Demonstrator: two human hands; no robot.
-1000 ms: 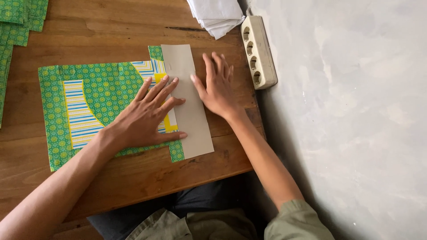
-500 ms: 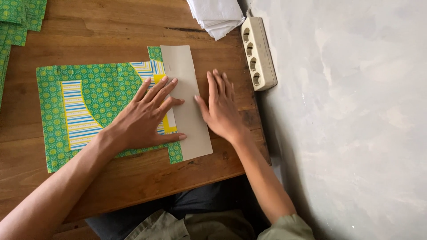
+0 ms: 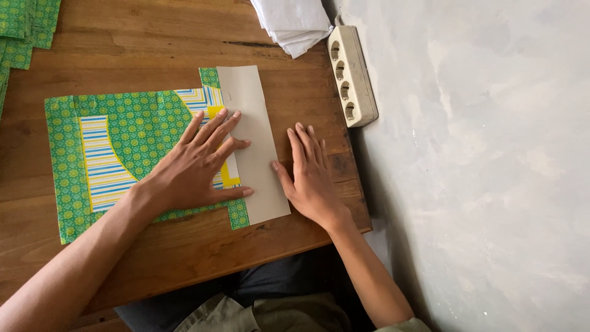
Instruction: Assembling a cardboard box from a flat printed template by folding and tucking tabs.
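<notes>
Paper sheet (image 3: 132, 144), green-patterned with striped blue and yellow panels and a plain grey folded flap (image 3: 255, 147), lies mid-frame on the wooden worktop (image 3: 153, 37); left hand (image 3: 193, 169) presses it flat, fingers spread, gripping nothing; right hand (image 3: 310, 178) rests open beside the flap.

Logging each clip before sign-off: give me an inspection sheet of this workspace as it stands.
Surface: wooden table, boards with a dark crack near the far edge.
Job's things: green patterned sheet with striped panels lying flat; its plain grey flap is folded over along the right edge.
Clutter: stack of white paper at the far edge; more green patterned sheets at the far left corner.
Hands: left hand spread flat on the sheet and flap; right hand flat on the table, thumb at the flap's edge.
Cables: beige power strip, sockets unused; no cord seen.
Surroundings: grey plaster wall at the right.
</notes>
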